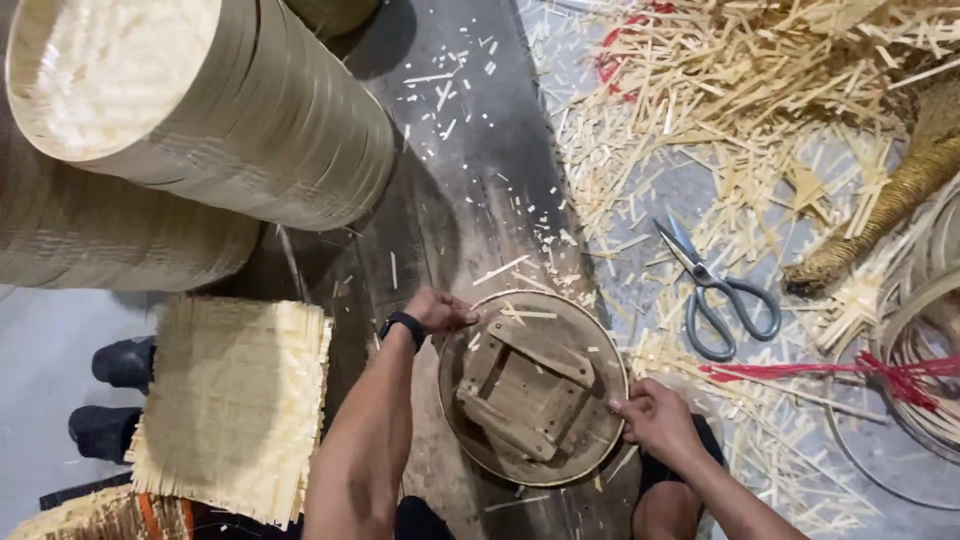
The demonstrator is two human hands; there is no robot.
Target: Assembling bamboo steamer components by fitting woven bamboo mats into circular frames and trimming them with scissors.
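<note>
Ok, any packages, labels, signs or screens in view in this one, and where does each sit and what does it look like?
No packages, labels or signs show.
Black wristband: on the left wrist beside the left hand; it may be a watch, but no screen face shows.
Otherwise only a round wooden form held by both hands, right hand at its rim, and grey-handled scissors lying on the bamboo scraps.

No packages, labels, signs or screens are showing anywhere in this view right now, near or far, left or right.
</note>
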